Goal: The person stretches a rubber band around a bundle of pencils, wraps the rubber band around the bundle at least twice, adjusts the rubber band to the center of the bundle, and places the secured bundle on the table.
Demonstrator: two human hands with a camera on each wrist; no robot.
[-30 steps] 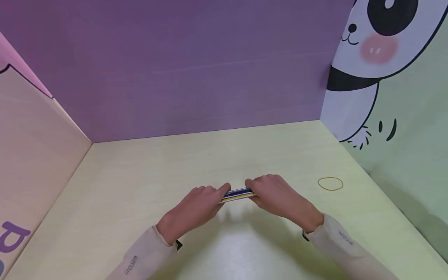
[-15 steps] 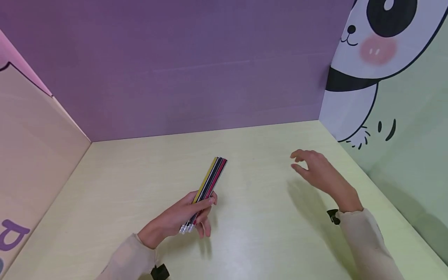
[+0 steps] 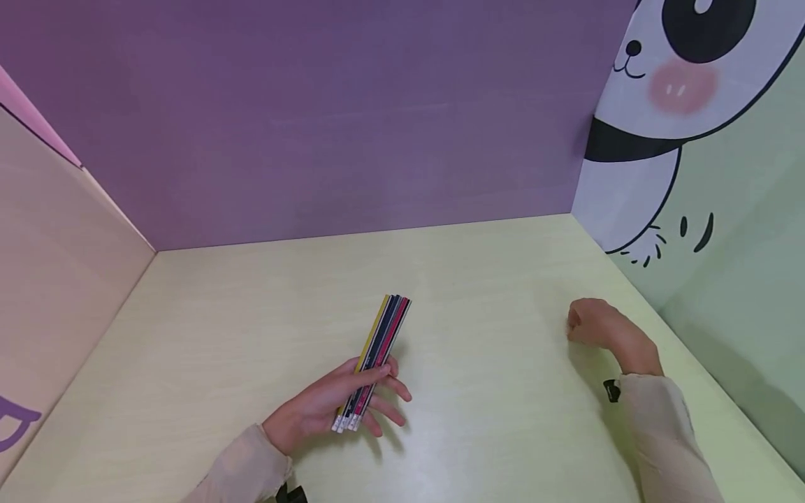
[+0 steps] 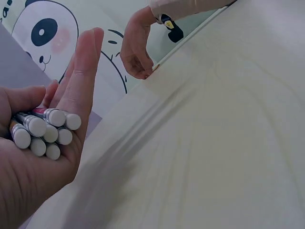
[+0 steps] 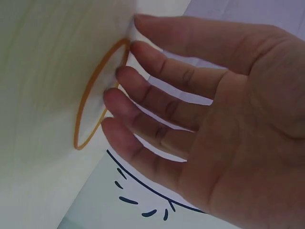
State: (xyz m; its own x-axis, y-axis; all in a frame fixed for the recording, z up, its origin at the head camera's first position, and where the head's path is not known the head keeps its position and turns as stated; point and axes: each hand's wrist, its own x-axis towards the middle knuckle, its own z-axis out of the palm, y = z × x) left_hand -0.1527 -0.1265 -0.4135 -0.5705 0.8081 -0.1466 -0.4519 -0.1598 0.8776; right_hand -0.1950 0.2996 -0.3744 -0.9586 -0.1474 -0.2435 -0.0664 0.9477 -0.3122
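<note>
A bundle of several pencils (image 3: 383,328), yellow, dark and pink, lies across my left hand (image 3: 327,402). The thumb presses over the bundle while the other fingers stretch out beneath. White eraser ends (image 4: 50,133) face the left wrist camera. Farther right, my right hand (image 3: 600,328) is lowered to the table with its fingertips down. In the right wrist view, an orange-yellow rubber band (image 5: 87,90) lies flat as a loop, and the loosely bent fingertips (image 5: 114,98) are at its edge. Thumb and forefinger are slightly apart. The head view hides the band behind the hand.
The pale wooden table (image 3: 264,300) is bounded by a purple back wall (image 3: 365,126), a light panel (image 3: 63,230) on the left and a green wall with a panda drawing (image 3: 742,279) on the right, near the right hand.
Both hands gripped the pencils one second ago. The right hand has let go and moved right and down onto the rubber band. The left hand has turned the bundle from level to slanted.
</note>
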